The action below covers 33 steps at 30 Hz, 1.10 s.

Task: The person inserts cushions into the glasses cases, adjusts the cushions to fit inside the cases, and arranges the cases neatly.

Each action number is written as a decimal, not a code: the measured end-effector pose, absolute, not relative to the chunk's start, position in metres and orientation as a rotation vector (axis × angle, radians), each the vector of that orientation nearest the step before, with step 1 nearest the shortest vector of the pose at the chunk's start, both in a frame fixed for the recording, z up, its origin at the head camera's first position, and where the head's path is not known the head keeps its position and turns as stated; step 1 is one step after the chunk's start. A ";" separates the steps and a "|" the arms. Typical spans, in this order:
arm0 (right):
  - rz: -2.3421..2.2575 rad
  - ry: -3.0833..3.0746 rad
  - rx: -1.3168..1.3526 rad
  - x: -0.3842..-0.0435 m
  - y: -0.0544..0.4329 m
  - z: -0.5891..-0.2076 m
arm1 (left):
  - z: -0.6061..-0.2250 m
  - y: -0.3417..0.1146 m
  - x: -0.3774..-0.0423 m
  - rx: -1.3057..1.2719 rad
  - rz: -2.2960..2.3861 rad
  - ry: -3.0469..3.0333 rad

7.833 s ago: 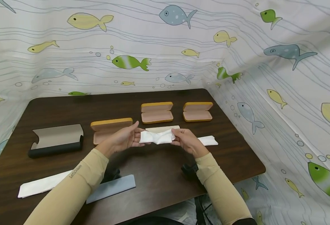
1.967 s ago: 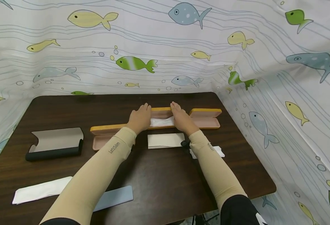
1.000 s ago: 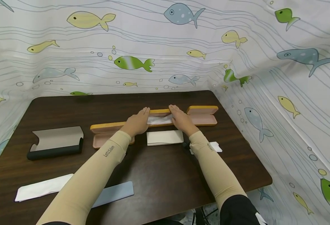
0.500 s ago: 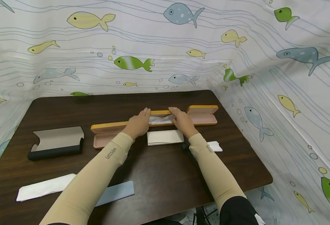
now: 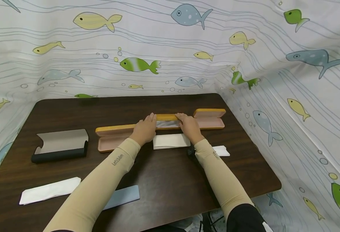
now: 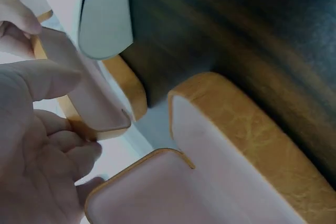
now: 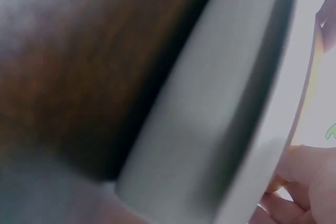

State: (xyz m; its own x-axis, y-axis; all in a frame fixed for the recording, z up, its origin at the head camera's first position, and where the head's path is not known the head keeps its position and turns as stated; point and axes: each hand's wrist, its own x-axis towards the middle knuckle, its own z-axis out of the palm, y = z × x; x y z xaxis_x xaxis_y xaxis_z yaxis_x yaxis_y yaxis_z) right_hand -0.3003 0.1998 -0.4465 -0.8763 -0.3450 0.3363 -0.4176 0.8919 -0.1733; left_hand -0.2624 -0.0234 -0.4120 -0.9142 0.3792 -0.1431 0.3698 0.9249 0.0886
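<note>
The middle yellow glasses case [image 5: 165, 117] stands with its lid partly lowered over a folded white cloth [image 5: 167, 124]. My left hand [image 5: 145, 129] grips its left end; in the left wrist view the thumb is in front of the pale lining and the fingers lie around the outside. My right hand [image 5: 189, 128] holds the right end, fingers over the lid's top edge. In front of the case lies a cream folded piece [image 5: 171, 141], which fills much of the right wrist view [image 7: 199, 108]. Sleeves and hands hide both case ends in the head view.
Two more yellow glasses cases, left [image 5: 109, 141] and right [image 5: 209, 121], stand open. A black case with grey lining [image 5: 62, 140] is far left. White cloths [image 5: 49, 190] [image 5: 222, 150] and a blue-grey strip [image 5: 123, 196] lie on the dark table [image 5: 170, 180].
Earlier, both hands held the white cloth above the table; now it lies in the middle case. Since then the hands have moved to the case's ends, and its lid has tipped slightly lower.
</note>
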 end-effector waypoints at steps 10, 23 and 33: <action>0.253 -2.771 0.601 -0.296 0.201 -0.451 | -0.414 -0.015 -0.254 0.583 -0.113 2.898; 0.231 -2.920 0.585 -0.291 0.197 -0.449 | -0.410 -0.025 -0.247 0.773 -0.067 2.993; 0.200 -2.979 0.547 -0.288 0.194 -0.448 | -0.408 -0.030 -0.235 0.959 0.127 3.029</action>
State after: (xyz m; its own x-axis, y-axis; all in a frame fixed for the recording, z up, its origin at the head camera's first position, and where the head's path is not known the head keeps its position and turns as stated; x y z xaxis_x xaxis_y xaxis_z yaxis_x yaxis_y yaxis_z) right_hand -0.2882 0.1944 -0.4479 -0.9296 -0.3456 0.1281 -0.3596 0.9266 -0.1098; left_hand -0.2349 -0.0298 -0.4079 -0.8175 0.5728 0.0603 0.5759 0.8150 0.0646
